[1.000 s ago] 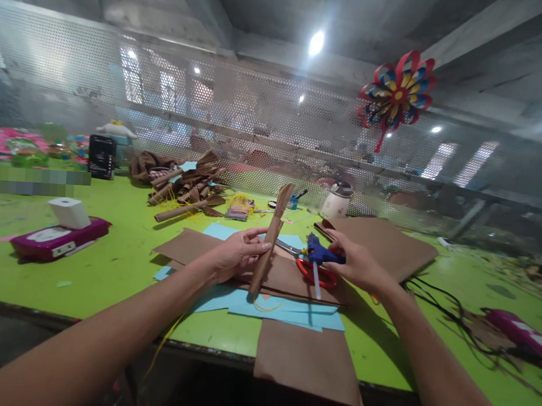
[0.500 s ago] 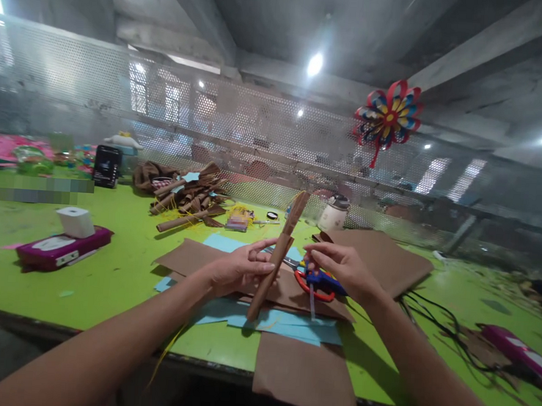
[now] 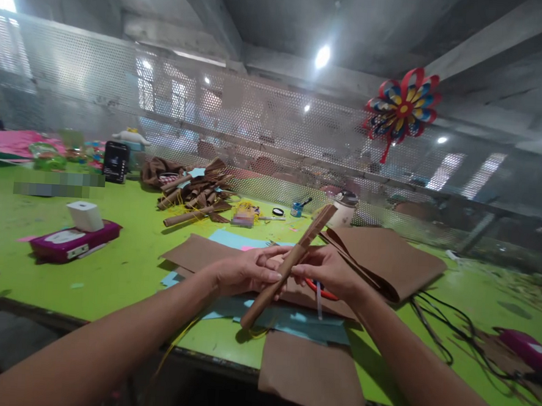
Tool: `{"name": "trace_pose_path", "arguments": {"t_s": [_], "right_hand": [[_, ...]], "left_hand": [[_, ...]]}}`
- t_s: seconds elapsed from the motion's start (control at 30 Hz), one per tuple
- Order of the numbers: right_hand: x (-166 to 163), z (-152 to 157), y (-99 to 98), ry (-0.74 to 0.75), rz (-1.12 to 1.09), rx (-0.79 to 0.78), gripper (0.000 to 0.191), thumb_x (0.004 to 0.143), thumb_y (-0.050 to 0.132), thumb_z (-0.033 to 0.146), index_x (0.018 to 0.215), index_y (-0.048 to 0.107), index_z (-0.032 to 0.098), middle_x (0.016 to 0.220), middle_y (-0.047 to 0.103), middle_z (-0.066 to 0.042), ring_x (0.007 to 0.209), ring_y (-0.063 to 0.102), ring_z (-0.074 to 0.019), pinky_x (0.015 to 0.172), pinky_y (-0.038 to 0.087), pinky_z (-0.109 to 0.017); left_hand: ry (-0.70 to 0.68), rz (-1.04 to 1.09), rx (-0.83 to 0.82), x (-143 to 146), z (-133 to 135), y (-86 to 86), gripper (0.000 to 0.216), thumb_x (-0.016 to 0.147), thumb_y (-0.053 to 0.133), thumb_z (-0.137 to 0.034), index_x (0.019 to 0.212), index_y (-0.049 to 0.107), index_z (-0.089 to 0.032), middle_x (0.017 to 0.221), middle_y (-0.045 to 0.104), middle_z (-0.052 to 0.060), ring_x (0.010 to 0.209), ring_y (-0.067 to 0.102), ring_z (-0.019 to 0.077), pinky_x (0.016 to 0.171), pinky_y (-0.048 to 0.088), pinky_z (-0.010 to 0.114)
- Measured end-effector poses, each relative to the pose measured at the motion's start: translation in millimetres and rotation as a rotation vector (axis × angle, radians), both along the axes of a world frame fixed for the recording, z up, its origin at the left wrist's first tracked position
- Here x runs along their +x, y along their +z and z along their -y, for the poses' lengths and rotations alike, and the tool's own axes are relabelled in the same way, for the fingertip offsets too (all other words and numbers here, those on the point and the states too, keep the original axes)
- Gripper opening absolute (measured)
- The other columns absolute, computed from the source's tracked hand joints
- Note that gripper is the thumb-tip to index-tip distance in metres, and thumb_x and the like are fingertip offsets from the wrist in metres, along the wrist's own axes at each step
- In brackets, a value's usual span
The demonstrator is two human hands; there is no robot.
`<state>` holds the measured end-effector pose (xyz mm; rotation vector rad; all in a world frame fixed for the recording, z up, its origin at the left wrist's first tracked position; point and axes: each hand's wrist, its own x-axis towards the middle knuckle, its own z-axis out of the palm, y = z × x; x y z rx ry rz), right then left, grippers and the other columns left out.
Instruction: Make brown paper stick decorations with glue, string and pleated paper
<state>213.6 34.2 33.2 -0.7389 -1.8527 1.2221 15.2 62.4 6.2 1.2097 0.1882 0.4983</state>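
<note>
Above the green table (image 3: 133,280), by its near edge, the left hand (image 3: 251,272) pinches a brown paper tube (image 3: 292,262) between thumb and curled fingers, opened only as wide as the tube. From the other side, the right hand (image 3: 328,271) has thumb and fingertips drawn together on it too; both touch near its middle, neither nearer. The tube's long axis slants: its lower end points left, toward the near edge, its flattened end right, toward the far edge.
</note>
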Motion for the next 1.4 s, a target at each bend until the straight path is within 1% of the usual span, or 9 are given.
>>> {"name": "trace_pose_path", "arguments": {"t_s": [0.13,0.23,0.43,0.7,0.9,1.1,1.2,1.27,1.4], "right_hand": [[5.2,-1.2,-6.2,-0.043,-0.043,0.012,0.012,0.068,0.068,0.02,0.08,0.069,0.017,0.068,0.064,-0.001,0.05,0.05,-0.0066,0.046,0.042,-0.02],[10.0,-2.7,-12.1,-0.06,-0.077,0.02,0.009,0.068,0.068,0.019,0.076,0.068,0.017,0.061,0.061,0.0,0.047,0.049,-0.0063,0.044,0.04,-0.02],[15.0,-3.9,-22.0,-0.083,-0.138,0.016,0.01,0.065,0.07,0.018,0.074,0.067,0.016,0.054,0.057,0.002,0.044,0.048,-0.0066,0.041,0.039,-0.02],[6.2,3.1,-20.6,-0.099,-0.248,-0.033,0.005,0.067,0.069,0.019,0.071,0.067,0.017,0.054,0.057,0.002,0.043,0.045,-0.0056,0.039,0.034,-0.019],[5.6,3.6,-21.5,-0.057,-0.29,-0.127,0.008,0.068,0.069,0.024,0.071,0.067,0.018,0.054,0.056,0.002,0.046,0.046,-0.006,0.041,0.037,-0.019],[6.9,5.4,-20.1,-0.081,-0.28,-0.084,0.016,0.068,0.069,0.031,0.068,0.064,0.016,0.051,0.054,0.003,0.043,0.045,-0.0055,0.038,0.035,-0.018],[7.8,4.8,-20.9,-0.097,-0.282,-0.086,0.014,0.07,0.067,0.029,0.069,0.064,0.016,0.052,0.054,0.002,0.043,0.045,-0.0055,0.039,0.035,-0.018],[8.4,4.3,-21.2,-0.069,-0.284,-0.097,0.016,0.07,0.067,0.031,0.072,0.065,0.015,0.055,0.056,0.001,0.047,0.047,-0.0065,0.041,0.037,-0.019],[8.1,4.1,-21.0,0.056,-0.264,-0.149,0.034,0.067,0.069,0.035,0.094,0.066,0.014,0.072,0.062,-0.005,0.062,0.054,-0.0112,0.051,0.044,-0.023]], "left_hand": [[-0.033,0.0,-0.01,2.1,-0.3,-2.4,0.071,0.069,0.064,-0.014,0.132,0.031,-0.019,0.084,0.063,0.008,0.075,0.061,0.0203,0.065,0.047,0.033],[-0.063,-0.002,-0.014,2.3,-1.4,-3.7,0.07,0.07,0.063,-0.014,0.133,0.03,-0.018,0.078,0.065,0.007,0.073,0.062,0.0203,0.065,0.048,0.033],[-0.067,-0.043,-0.039,1.0,0.6,-0.9,0.075,0.069,0.064,-0.015,0.135,0.027,-0.019,0.079,0.065,0.006,0.071,0.062,0.0191,0.069,0.048,0.036],[-0.043,-0.03,-0.009,3.5,1.1,-3.5,0.073,0.071,0.063,-0.014,0.135,0.028,-0.019,0.078,0.065,0.007,0.073,0.062,0.0198,0.067,0.048,0.034],[-0.059,-0.043,0.007,2.5,1.0,-2.4,0.07,0.072,0.061,-0.013,0.134,0.029,-0.02,0.08,0.064,0.006,0.071,0.062,0.0185,0.069,0.048,0.034],[-0.075,-0.079,0.0,0.3,1.9,-1.0,0.073,0.071,0.062,-0.014,0.135,0.028,-0.021,0.08,0.065,0.006,0.071,0.063,0.0186,0.067,0.048,0.033],[-0.057,-0.079,-0.02,0.3,3.0,0.8,0.074,0.07,0.062,-0.014,0.135,0.028,-0.02,0.083,0.065,0.007,0.068,0.062,0.0176,0.066,0.049,0.033],[-0.043,-0.056,-0.047,0.7,3.4,2.2,0.074,0.069,0.062,-0.013,0.135,0.029,-0.02,0.085,0.064,0.008,0.067,0.061,0.0166,0.065,0.049,0.031],[-0.025,-0.006,-0.065,1.6,3.2,3.8,0.074,0.068,0.063,-0.013,0.134,0.031,-0.019,0.086,0.063,0.008,0.067,0.061,0.0158,0.063,0.048,0.029]]}}
